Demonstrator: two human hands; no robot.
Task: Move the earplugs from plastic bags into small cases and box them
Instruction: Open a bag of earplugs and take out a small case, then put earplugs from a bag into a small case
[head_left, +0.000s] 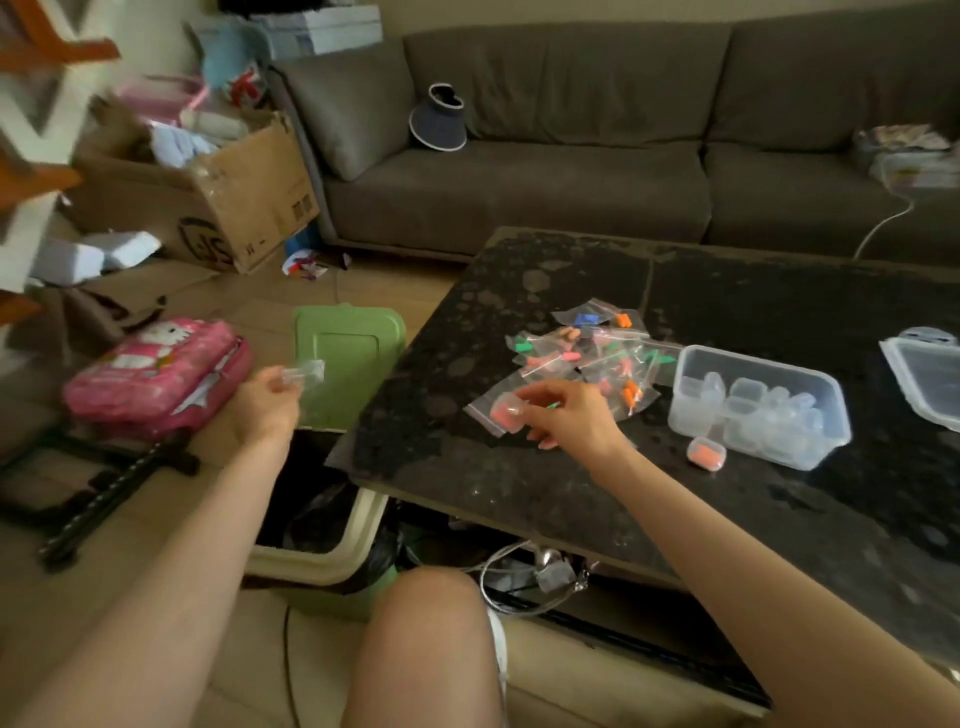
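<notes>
One crumpled clear plastic bag, apparently empty: pinched in my left hand, out past the left edge of the dark speckled tabletop.
One small clear case of orange earplugs: gripped in my right hand over the tabletop.
One second filled case: just beside one clear rectangular plastic box of empty cases.
One heap of bagged coloured earplugs: number unclear.

Left hand and right hand in pinch grips
</notes>
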